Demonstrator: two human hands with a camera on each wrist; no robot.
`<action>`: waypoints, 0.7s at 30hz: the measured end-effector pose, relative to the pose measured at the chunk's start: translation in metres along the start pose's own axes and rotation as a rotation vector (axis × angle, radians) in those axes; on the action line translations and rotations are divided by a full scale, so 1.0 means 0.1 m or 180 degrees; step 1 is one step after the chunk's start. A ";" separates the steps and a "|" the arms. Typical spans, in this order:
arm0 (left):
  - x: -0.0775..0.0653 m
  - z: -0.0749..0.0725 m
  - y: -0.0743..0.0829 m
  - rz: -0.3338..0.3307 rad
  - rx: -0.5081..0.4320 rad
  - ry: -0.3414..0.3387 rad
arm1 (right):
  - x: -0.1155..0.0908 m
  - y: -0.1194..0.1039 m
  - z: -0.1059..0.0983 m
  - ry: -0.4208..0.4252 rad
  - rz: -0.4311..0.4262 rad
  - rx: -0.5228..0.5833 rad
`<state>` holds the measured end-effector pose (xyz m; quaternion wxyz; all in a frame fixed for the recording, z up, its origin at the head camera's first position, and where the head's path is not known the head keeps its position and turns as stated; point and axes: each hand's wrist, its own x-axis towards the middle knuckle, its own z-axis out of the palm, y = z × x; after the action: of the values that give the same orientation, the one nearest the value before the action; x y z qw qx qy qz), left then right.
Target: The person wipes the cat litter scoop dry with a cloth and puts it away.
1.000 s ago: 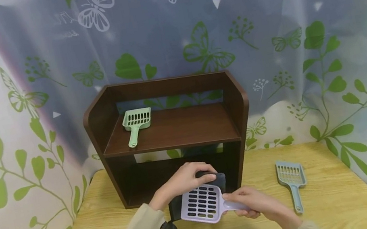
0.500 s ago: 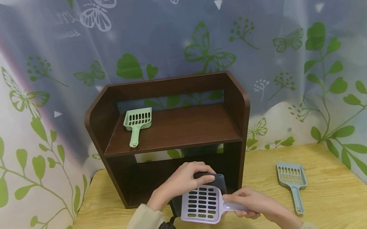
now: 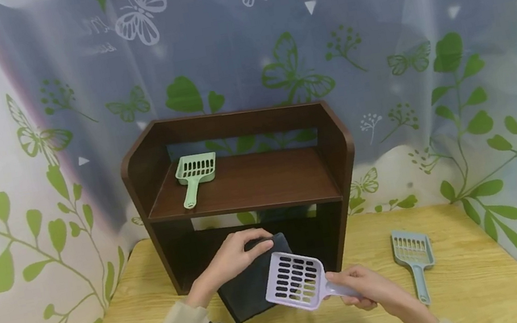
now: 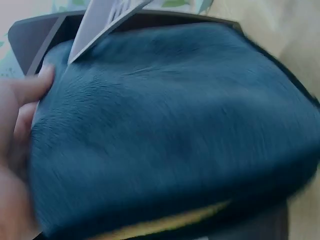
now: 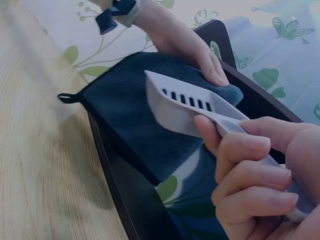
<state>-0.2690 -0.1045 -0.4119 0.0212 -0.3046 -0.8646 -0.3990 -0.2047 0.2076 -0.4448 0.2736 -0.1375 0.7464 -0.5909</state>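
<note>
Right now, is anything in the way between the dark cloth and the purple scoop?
Nothing visible stands between them: the left hand holds the dark cloth behind the purple scoop, which the right hand grips. Whether they touch is unclear.

A staged corner is suggested, though home or studio cannot be told: the wood-grain table [image 3: 371, 242] is enclosed left, right and far by butterfly-printed sheeting [image 3: 217, 47], and a brown two-tier shelf [image 3: 271, 176] is set on it.

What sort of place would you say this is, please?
Probably a curtained-off work corner indoors: printed fabric with leaves and butterflies hangs behind and beside a wood-grained table, on which stands a brown shelf.
</note>
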 end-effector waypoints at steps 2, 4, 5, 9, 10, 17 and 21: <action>-0.02 0.06 0.00 -0.0113 -0.0066 0.0263 | -0.01 0.01 -0.01 0.0086 -0.0001 0.0159; -0.04 0.12 0.00 -0.0210 -0.0146 0.0496 | -0.01 0.02 -0.01 0.0215 -0.0019 0.0357; -0.05 0.16 0.00 -0.0250 -0.0196 0.0604 | -0.01 0.02 -0.01 0.0289 -0.0022 0.0467; -0.09 0.30 0.03 -0.0464 -0.0353 0.0985 | 0.01 0.06 0.07 0.0505 -0.0039 0.0831; -0.09 0.33 0.03 -0.0530 -0.0377 0.1081 | 0.02 0.07 0.11 0.0548 -0.0040 0.0904; -0.08 0.53 0.14 -0.0968 -0.0645 0.1513 | 0.10 0.09 0.47 0.0831 -0.0144 0.1264; -0.05 0.66 0.18 -0.1158 -0.0726 0.1723 | 0.15 0.10 0.69 0.0920 -0.0273 0.1383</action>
<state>-0.2410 -0.0518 -0.4459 0.1442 -0.0289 -0.8176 -0.5567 -0.1761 0.1464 -0.4691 0.1619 -0.0212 0.6269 -0.7618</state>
